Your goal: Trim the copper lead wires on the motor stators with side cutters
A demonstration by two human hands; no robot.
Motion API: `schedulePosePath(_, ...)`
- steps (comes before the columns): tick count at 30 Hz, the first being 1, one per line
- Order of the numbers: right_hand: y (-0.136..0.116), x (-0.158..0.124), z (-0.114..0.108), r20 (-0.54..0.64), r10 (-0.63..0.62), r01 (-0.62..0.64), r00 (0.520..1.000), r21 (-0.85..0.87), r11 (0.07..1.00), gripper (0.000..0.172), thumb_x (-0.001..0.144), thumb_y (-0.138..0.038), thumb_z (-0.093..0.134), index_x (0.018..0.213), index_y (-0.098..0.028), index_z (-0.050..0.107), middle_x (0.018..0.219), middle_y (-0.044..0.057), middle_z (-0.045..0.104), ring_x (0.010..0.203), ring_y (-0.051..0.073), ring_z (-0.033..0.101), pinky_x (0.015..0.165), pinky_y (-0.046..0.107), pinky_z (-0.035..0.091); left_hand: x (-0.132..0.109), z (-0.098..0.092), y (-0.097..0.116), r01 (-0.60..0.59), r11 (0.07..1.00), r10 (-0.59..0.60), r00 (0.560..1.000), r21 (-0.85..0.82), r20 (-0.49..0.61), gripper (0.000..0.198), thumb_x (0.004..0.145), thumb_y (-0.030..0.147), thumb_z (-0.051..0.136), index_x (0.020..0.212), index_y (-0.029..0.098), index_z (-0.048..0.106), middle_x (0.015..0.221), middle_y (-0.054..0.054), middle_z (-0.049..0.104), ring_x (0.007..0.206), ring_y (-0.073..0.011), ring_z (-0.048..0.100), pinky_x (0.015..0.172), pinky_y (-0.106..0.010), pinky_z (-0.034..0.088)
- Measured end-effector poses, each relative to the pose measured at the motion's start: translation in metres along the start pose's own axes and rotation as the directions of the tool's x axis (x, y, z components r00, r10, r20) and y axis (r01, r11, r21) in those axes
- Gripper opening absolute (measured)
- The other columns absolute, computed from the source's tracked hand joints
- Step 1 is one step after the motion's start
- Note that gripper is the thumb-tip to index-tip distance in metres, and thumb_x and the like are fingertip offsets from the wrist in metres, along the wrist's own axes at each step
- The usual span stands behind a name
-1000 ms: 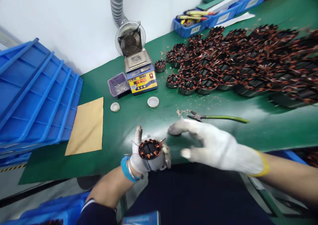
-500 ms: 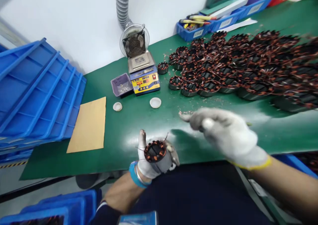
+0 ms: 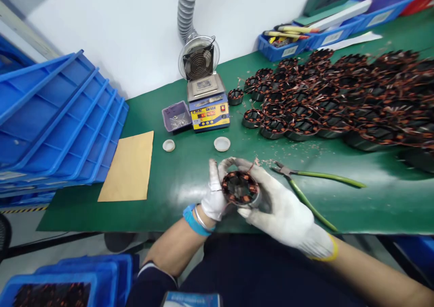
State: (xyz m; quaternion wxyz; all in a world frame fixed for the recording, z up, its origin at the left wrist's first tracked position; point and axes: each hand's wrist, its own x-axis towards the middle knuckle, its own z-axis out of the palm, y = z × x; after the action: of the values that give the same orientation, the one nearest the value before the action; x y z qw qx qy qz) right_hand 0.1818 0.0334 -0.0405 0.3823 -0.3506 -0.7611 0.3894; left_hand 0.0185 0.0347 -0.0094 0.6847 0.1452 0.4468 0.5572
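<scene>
Copper-wound ring [image 3: 241,199], one: held above the green surface [image 3: 185,180], near its front edge. Left hand [image 3: 214,199] cupped round ring's left side; right hand [image 3: 286,212], apart moments ago, now curled round its right: two-handed handling.

two hands [image 3: 283,214], two dishes [image 3: 222,144]

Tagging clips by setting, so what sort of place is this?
Probably a factory workbench, perhaps for motor parts: many copper-wound rings crowd the green bench, a digital-display unit sits before a ducted fan, and blue crates stand stacked at left.
</scene>
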Motion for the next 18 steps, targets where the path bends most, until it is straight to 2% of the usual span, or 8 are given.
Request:
schedulePosePath(3, -0.004, 0.000, -0.004, -0.075, -0.004, 0.006, 0.997, 0.028, 1.000, 0.075, 0.093, -0.037, 0.080, 0.163, -0.030, 0.052, 0.158, 0.016, 0.068, 0.143, 0.037, 0.071, 0.117, 0.058, 0.063, 0.004, -0.009, 0.001, -0.107, 0.980, 0.110, 0.994, 0.165, -0.014, 0.071, 0.101, 0.087, 0.048, 0.107, 0.022, 0.076, 0.101, -0.008, 0.080, 0.106, -0.0267, 0.077, 0.102, -0.038, 0.061)
schedulePosePath(5, -0.004, 0.002, -0.011, -0.139, -0.079, 0.070, 0.987, -0.067, 0.995, 0.073, 0.089, -0.033, 0.083, 0.156, -0.032, 0.057, 0.150, 0.014, 0.072, 0.138, 0.040, 0.073, 0.115, 0.062, 0.064, 0.005, -0.016, 0.007, -0.225, 0.947, 0.233, 0.972, 0.230, -0.007, 0.085, 0.090, 0.101, 0.044, 0.101, 0.022, 0.073, 0.090, -0.008, 0.076, 0.087, -0.0249, 0.073, 0.080, -0.036, 0.061)
schedulePosePath(7, -0.001, 0.005, -0.019, -0.154, -0.154, 0.126, 0.976, -0.176, 0.976, 0.074, 0.087, -0.029, 0.082, 0.156, -0.035, 0.055, 0.147, 0.014, 0.073, 0.136, 0.042, 0.073, 0.116, 0.068, 0.062, 0.002, -0.023, 0.017, -0.347, 0.885, 0.346, 0.936, 0.309, 0.062, 0.091, 0.075, 0.110, 0.053, 0.095, 0.023, 0.070, 0.083, -0.006, 0.072, 0.075, -0.0221, 0.066, 0.066, -0.033, 0.054)
schedulePosePath(9, 0.001, 0.007, -0.026, -0.120, -0.209, 0.173, 0.971, -0.254, 0.951, 0.077, 0.088, -0.027, 0.078, 0.160, -0.034, 0.050, 0.147, 0.015, 0.072, 0.136, 0.043, 0.073, 0.117, 0.070, 0.060, -0.003, -0.026, 0.028, -0.376, 0.803, 0.338, 0.926, 0.463, 0.167, 0.079, 0.072, 0.101, 0.072, 0.081, 0.023, 0.067, 0.072, -0.002, 0.066, 0.066, -0.0184, 0.058, 0.060, -0.031, 0.047)
schedulePosePath(12, 0.001, 0.008, -0.032, -0.095, -0.301, 0.255, 0.949, -0.329, 0.909, 0.078, 0.090, -0.025, 0.076, 0.163, -0.029, 0.049, 0.145, 0.016, 0.073, 0.135, 0.042, 0.073, 0.114, 0.066, 0.063, -0.015, -0.026, 0.039, -0.263, 0.735, 0.158, 0.963, 0.626, 0.219, 0.064, 0.084, 0.077, 0.082, 0.062, 0.024, 0.055, 0.054, 0.004, 0.053, 0.051, -0.0124, 0.044, 0.053, -0.029, 0.038)
schedulePosePath(14, -0.003, 0.007, -0.033, -0.099, -0.330, 0.281, 0.939, -0.334, 0.900, 0.077, 0.091, -0.026, 0.077, 0.163, -0.030, 0.049, 0.144, 0.016, 0.074, 0.135, 0.041, 0.073, 0.113, 0.064, 0.064, -0.024, -0.028, 0.043, -0.209, 0.791, 0.074, 0.966, 0.575, 0.250, 0.066, 0.088, 0.075, 0.079, 0.059, 0.024, 0.049, 0.047, 0.005, 0.048, 0.041, -0.0097, 0.037, 0.045, -0.028, 0.030)
schedulePosePath(15, -0.005, 0.005, -0.034, -0.097, -0.339, 0.289, 0.936, -0.339, 0.895, 0.077, 0.092, -0.027, 0.077, 0.164, -0.031, 0.049, 0.144, 0.016, 0.074, 0.134, 0.041, 0.074, 0.112, 0.063, 0.065, -0.028, -0.031, 0.043, -0.223, 0.833, 0.079, 0.954, 0.506, 0.290, 0.069, 0.088, 0.077, 0.078, 0.057, 0.025, 0.045, 0.044, 0.006, 0.044, 0.036, -0.0087, 0.034, 0.042, -0.027, 0.028)
schedulePosePath(18, -0.010, 0.002, -0.039, -0.093, -0.371, 0.309, 0.924, -0.390, 0.868, 0.076, 0.094, -0.026, 0.073, 0.166, -0.029, 0.047, 0.145, 0.017, 0.073, 0.132, 0.040, 0.075, 0.109, 0.059, 0.068, -0.034, -0.042, 0.046, -0.408, 0.879, 0.319, 0.888, 0.246, 0.330, 0.075, 0.092, 0.072, 0.076, 0.055, 0.026, 0.030, 0.037, 0.011, 0.025, 0.030, -0.0067, 0.021, 0.040, -0.026, 0.027)
